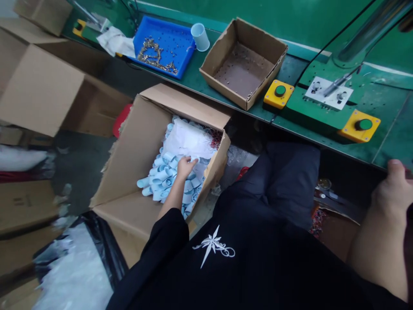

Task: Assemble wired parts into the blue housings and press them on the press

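Note:
My left hand point(186, 167) reaches into an open cardboard box point(121, 159) at my left. Its fingers are bent together; a pale bit shows at the fingertips, too small to name. Around and below the hand lie many light blue plastic cups point(163, 174), jumbled on their sides. Just beyond it, a white sheet or bag point(189, 140) covers part of the pile. My right hand point(393, 187) is by the bench's front edge at the far right, thumb raised. The frame cuts off its other fingers, so its grip is hidden.
On the green bench stand a blue tray point(184, 71) of small metal parts, one light blue cup point(200, 38), a shallow cardboard box point(222, 47) and a metal fixture point(329, 92) between two yellow button boxes point(279, 94). More cartons point(41, 90) and a bag point(77, 271) crowd the left.

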